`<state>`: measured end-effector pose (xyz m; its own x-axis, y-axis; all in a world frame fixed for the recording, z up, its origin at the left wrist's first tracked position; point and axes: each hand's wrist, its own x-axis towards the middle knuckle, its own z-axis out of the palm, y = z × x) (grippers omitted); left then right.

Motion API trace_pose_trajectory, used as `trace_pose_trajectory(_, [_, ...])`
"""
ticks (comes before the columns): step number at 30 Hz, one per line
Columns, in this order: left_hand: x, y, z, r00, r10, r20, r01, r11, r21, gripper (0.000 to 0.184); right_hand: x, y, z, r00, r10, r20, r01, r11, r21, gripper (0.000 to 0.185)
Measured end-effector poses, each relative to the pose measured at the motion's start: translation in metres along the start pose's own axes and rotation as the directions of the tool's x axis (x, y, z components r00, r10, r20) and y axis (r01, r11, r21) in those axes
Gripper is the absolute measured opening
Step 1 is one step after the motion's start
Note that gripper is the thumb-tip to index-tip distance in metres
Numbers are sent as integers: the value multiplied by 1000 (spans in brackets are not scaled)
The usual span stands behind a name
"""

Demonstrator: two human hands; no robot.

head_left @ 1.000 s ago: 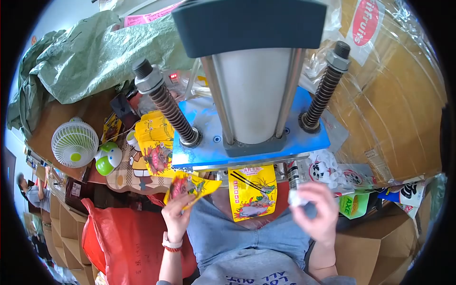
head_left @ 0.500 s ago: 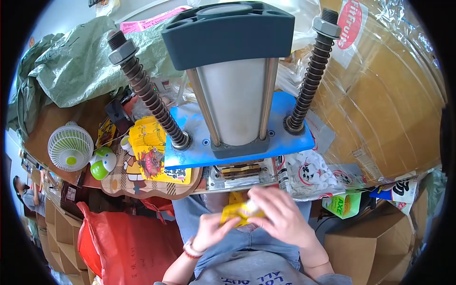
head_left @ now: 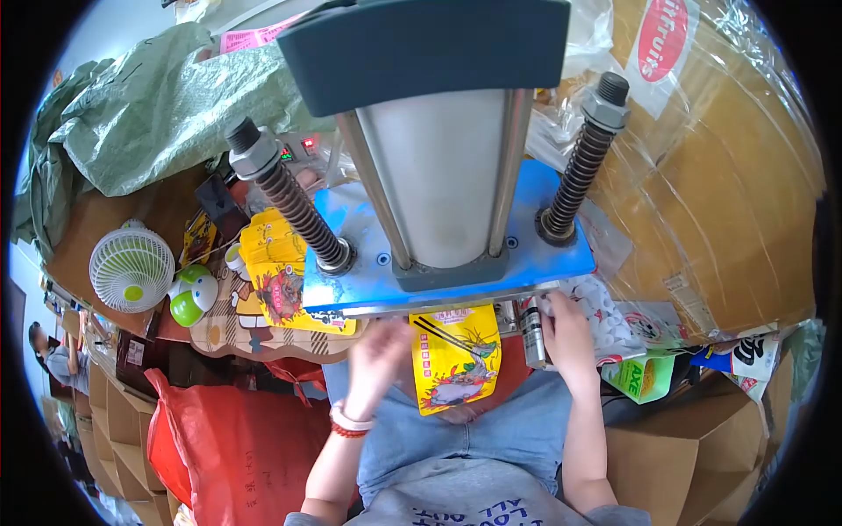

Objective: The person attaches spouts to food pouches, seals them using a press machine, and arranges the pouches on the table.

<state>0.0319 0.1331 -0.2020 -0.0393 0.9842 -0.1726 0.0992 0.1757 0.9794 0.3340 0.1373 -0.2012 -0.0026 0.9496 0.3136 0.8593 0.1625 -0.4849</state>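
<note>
A yellow printed pouch with chopsticks and crayfish on its face hangs from the front of the press. Its top edge reaches under the blue press plate. My left hand, smeared by motion, is close to the pouch's left edge; its fingers are too blurred to read. At the press's right front, my right hand is closed with bent fingers beside a silver cylinder. I cannot make out what those fingers grip, if anything. The press's grey cylinder body rises above the plate.
Left of the press, more yellow pouches lie stacked on a patterned board, near a small fan. A red bag stands below. On the right are a large cardboard box and an open carton.
The yellow pouch has gone from between both hands above my lap to the press front. My hands have parted, the left moving up, the right up and rightward. The camera view has shifted slightly.
</note>
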Motion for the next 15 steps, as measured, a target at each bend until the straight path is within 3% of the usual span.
trace_pose_trajectory(1, [4,4,-19,980,125,-152,-112,990,90,39,-5,-2,-3,992,100,-78,-91,990,111,23])
trace_pose_trajectory(2, [16,-3,-47,804,575,-149,-345,656,671,51,-10,-4,-6,968,210,-138,-176,957,229,23])
trace_pose_trajectory(4, [11,-9,-81,833,546,85,-179,121,976,61,-21,-13,-18,958,252,-141,-204,937,285,27])
trace_pose_trajectory(6, [-2,-28,-94,864,448,230,-336,174,926,66,-33,-26,-26,963,159,-217,-19,844,535,31])
trace_pose_trajectory(7, [-6,-39,-100,814,532,233,-393,210,895,54,-39,-33,-31,968,118,-223,36,811,584,33])
trace_pose_trajectory(9, [-21,-47,-108,816,568,104,-419,458,784,32,-39,-58,-55,948,-135,-288,275,805,526,34])
trace_pose_trajectory(10, [-30,-34,-95,832,550,-74,-375,656,655,16,-44,-70,-61,943,-165,-288,299,799,522,37])
trace_pose_trajectory(13, [-62,5,-63,771,635,-46,-467,614,637,19,-45,-108,-63,874,-379,-304,467,827,312,34])
trace_pose_trajectory(15, [-73,24,-43,681,722,122,-565,412,715,23,-38,-121,-43,854,-491,-169,520,809,275,33])
